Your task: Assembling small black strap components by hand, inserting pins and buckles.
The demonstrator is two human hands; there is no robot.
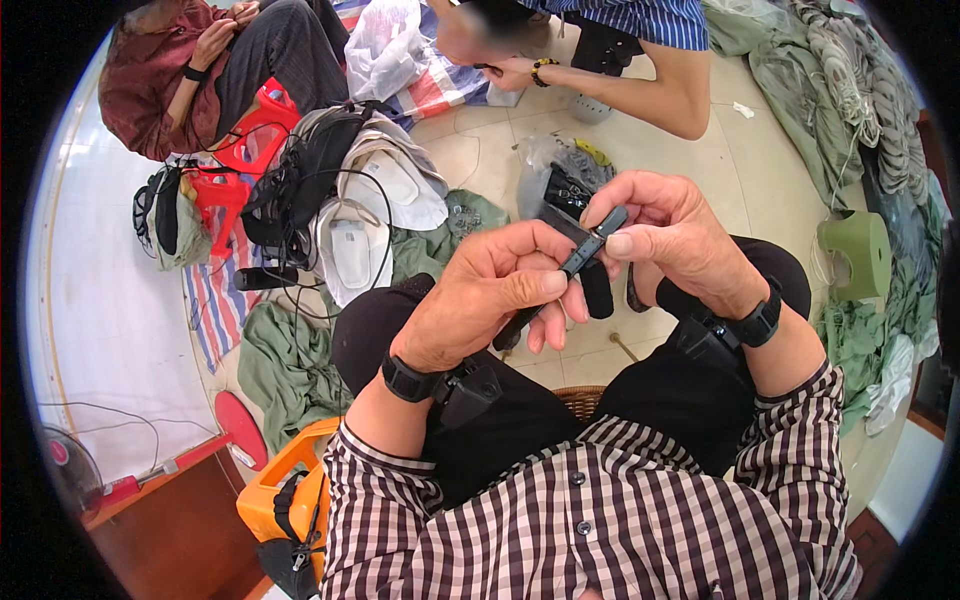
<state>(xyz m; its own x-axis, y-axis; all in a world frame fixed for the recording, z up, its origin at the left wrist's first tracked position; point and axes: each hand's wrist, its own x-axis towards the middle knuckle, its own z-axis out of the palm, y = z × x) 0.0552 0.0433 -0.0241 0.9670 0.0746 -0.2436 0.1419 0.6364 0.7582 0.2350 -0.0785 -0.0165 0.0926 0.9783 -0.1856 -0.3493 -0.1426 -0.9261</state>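
Above my lap, both hands work at a dark plastic buckle (590, 250), a narrow bar set at a slant. My left hand (480, 285) pinches its lower end between thumb and index finger. At the upper end, the thumb and fingertips of my right hand (685, 235) close on it. A black strap (597, 292) hangs below the buckle, partly hidden by my left fingers. Just beyond my hands, a clear plastic bag (540, 155) lies on the floor beside several small black pieces (567, 190).
White-soled shoe parts (360, 250) and black straps (290, 190) are heaped at left, near red plastic stools (265, 130). An orange stool (285, 490) stands by my left side. Two people sit opposite. Green fabric (290, 360) and a green stool (855, 255) flank me.
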